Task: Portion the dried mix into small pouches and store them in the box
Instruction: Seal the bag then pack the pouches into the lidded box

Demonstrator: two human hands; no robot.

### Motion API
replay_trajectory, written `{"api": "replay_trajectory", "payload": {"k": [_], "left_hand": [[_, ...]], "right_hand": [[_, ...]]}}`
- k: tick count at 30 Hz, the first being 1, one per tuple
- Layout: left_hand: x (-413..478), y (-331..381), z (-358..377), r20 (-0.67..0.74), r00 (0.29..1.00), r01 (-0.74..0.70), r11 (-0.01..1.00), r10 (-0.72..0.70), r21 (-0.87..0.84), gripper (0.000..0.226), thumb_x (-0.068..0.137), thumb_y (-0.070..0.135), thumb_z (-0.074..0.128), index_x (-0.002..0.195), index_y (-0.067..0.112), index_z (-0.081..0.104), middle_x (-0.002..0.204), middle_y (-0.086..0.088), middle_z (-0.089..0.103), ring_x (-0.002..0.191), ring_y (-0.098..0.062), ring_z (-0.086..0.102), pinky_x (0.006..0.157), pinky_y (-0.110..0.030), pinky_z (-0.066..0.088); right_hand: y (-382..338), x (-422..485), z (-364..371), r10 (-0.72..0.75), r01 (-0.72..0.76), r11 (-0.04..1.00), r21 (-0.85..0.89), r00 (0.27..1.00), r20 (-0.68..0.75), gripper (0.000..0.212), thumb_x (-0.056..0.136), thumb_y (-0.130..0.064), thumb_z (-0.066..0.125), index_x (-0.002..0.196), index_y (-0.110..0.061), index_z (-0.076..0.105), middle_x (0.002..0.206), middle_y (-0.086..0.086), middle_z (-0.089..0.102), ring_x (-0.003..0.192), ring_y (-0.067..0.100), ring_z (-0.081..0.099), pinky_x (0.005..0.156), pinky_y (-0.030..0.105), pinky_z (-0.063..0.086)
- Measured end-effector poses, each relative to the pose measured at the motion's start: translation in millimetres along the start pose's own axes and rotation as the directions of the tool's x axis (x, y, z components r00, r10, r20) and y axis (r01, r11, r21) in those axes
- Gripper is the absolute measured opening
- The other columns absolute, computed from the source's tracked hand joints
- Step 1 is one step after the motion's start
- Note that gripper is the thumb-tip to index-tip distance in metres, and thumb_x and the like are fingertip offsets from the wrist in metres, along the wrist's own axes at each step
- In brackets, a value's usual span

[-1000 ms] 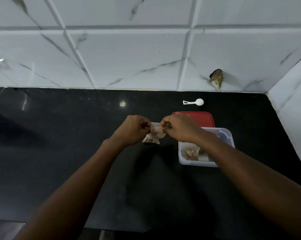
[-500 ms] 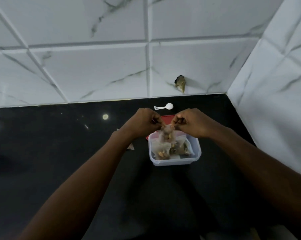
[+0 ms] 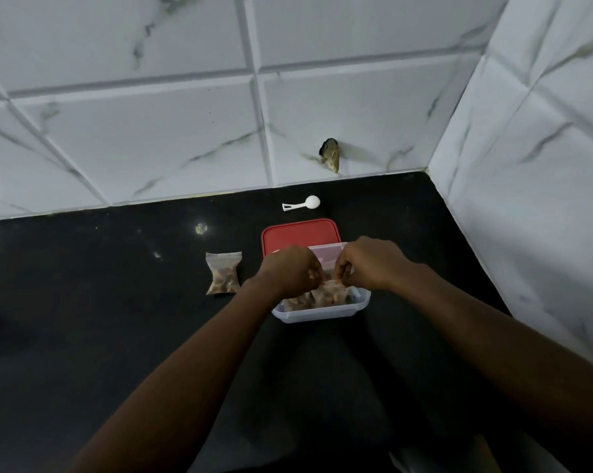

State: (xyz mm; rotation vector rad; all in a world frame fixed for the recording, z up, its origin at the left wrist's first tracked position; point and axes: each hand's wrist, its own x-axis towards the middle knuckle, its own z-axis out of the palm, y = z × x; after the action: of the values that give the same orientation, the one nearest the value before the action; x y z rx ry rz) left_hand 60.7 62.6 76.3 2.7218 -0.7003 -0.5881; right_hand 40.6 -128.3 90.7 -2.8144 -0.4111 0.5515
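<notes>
One box [image 3: 319,316], one lid [image 3: 299,233], one spoon [image 3: 304,204]

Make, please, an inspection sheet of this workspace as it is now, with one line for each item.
Surface: black countertop, glossy, with light reflections.
Job's things: clear box open, filled pouches inside; held pouch over the box; loose pouch, filled, lies on the countertop left of the box; red lid lies behind the box; white scoop lies near the wall.
Clutter: nothing seen.
Hands: left hand and right hand both pinch the top of the held pouch.
Cables: nothing seen.
Surroundings: white marbled wall tiles; broken hole in one tile; wall corner at the right.
</notes>
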Motion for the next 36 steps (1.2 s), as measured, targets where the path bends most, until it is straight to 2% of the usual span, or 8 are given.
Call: {"api": "replay_trajectory", "payload": {"k": [6, 8, 11, 14, 19, 27, 31, 36], "left_hand": [[4.7, -2.3, 15.2, -0.071, 0.997, 0.011, 0.996, -0.005, 0.091, 0.018, 0.095, 0.033, 0.072, 0.112, 0.033, 0.075, 0.116, 0.008, 0.072, 0.108, -0.013, 0.066, 0.075, -0.030, 0.045], [2.3, -6.1, 16.8, -0.116, 0.993, 0.028, 0.999, -0.024, 0.038, 0.015, 0.094, 0.035, 0.072, 0.108, 0.033, 0.076, 0.113, 0.010, 0.072, 0.107, -0.012, 0.065, 0.074, -0.030, 0.045], [-5.1, -18.5, 12.9, -0.214, 0.973, 0.077, 0.996, -0.087, -0.054, 0.015, 0.093, 0.043, 0.072, 0.105, 0.036, 0.075, 0.110, 0.014, 0.071, 0.101, -0.010, 0.066, 0.078, -0.033, 0.053], [-14.9, -40.2, 3.0, -0.310, 0.935, 0.103, 0.969, -0.171, -0.224, 0.014, 0.091, 0.037, 0.074, 0.104, 0.032, 0.077, 0.104, 0.013, 0.074, 0.090, -0.007, 0.068, 0.080, -0.033, 0.059], [-31.7, -90.3, -9.3, -0.366, 0.831, 0.209, 0.846, -0.418, -0.491, 0.012, 0.088, 0.023, 0.078, 0.100, 0.023, 0.079, 0.097, 0.007, 0.077, 0.088, -0.005, 0.070, 0.084, -0.029, 0.057], [-55.0, -158.4, -2.2, -0.291, 0.743, 0.363, 0.729, -0.602, -0.580, 0.022, 0.088, 0.017, 0.077, 0.110, 0.015, 0.078, 0.096, 0.001, 0.074, 0.096, -0.015, 0.071, 0.082, -0.024, 0.050], [-53.3, -174.4, 3.6, -0.268, 0.733, 0.377, 0.701, -0.625, -0.605, 0.030, 0.091, 0.017, 0.076, 0.120, 0.011, 0.072, 0.101, 0.003, 0.067, 0.087, -0.004, 0.060, 0.074, -0.014, 0.043], [-37.9, -186.4, 8.5, -0.152, 0.741, 0.415, 0.624, -0.654, -0.662, 0.049, 0.097, 0.019, 0.071, 0.141, 0.005, 0.055, 0.125, -0.008, 0.064, 0.106, -0.012, 0.056, 0.089, -0.025, 0.044]], "right_hand": [[-2.3, 7.1, 12.9, -0.024, 0.015, 0.992, -0.124, 0.997, -0.075, 0.013, 0.096, -0.031, 0.065, 0.101, -0.033, 0.077, 0.083, -0.015, 0.064, 0.062, -0.001, 0.045, 0.058, 0.020, 0.036], [-1.9, 7.6, 14.1, -0.025, 0.015, 0.994, -0.104, 0.995, -0.096, 0.016, 0.091, -0.037, 0.069, 0.105, -0.034, 0.075, 0.080, -0.018, 0.061, 0.066, -0.001, 0.048, 0.057, 0.019, 0.034], [-7.3, 11.1, 10.0, -0.033, 0.037, 0.999, 0.021, 0.983, -0.180, 0.025, 0.085, -0.045, 0.075, 0.108, -0.034, 0.074, 0.101, -0.016, 0.071, 0.079, -0.002, 0.053, 0.059, 0.016, 0.034], [-26.2, 24.2, 6.2, -0.009, 0.062, 0.979, 0.192, 0.964, -0.265, 0.024, 0.085, -0.038, 0.078, 0.109, -0.032, 0.075, 0.107, -0.015, 0.072, 0.088, -0.003, 0.059, 0.064, 0.015, 0.039], [-73.1, 54.6, 3.7, -0.047, 0.128, 0.968, 0.218, 0.939, -0.341, 0.019, 0.088, -0.031, 0.073, 0.106, -0.032, 0.079, 0.106, -0.014, 0.076, 0.099, 0.005, 0.068, 0.079, 0.024, 0.049], [-126.3, 115.5, 21.9, -0.056, 0.103, 0.953, 0.284, 0.984, -0.171, 0.025, 0.087, -0.018, 0.074, 0.112, -0.022, 0.077, 0.106, -0.005, 0.077, 0.098, 0.013, 0.071, 0.087, 0.032, 0.057], [-132.5, 138.5, 33.6, -0.015, 0.035, 0.967, 0.251, 0.996, -0.084, 0.033, 0.089, -0.015, 0.071, 0.121, -0.020, 0.074, 0.119, 0.000, 0.074, 0.107, 0.018, 0.069, 0.093, 0.032, 0.055], [-140.5, 159.5, 43.8, 0.001, -0.005, 0.987, 0.162, 1.000, 0.025, 0.048, 0.095, -0.021, 0.063, 0.143, -0.020, 0.056, 0.142, 0.005, 0.061, 0.126, 0.023, 0.059, 0.106, 0.039, 0.048]]}}
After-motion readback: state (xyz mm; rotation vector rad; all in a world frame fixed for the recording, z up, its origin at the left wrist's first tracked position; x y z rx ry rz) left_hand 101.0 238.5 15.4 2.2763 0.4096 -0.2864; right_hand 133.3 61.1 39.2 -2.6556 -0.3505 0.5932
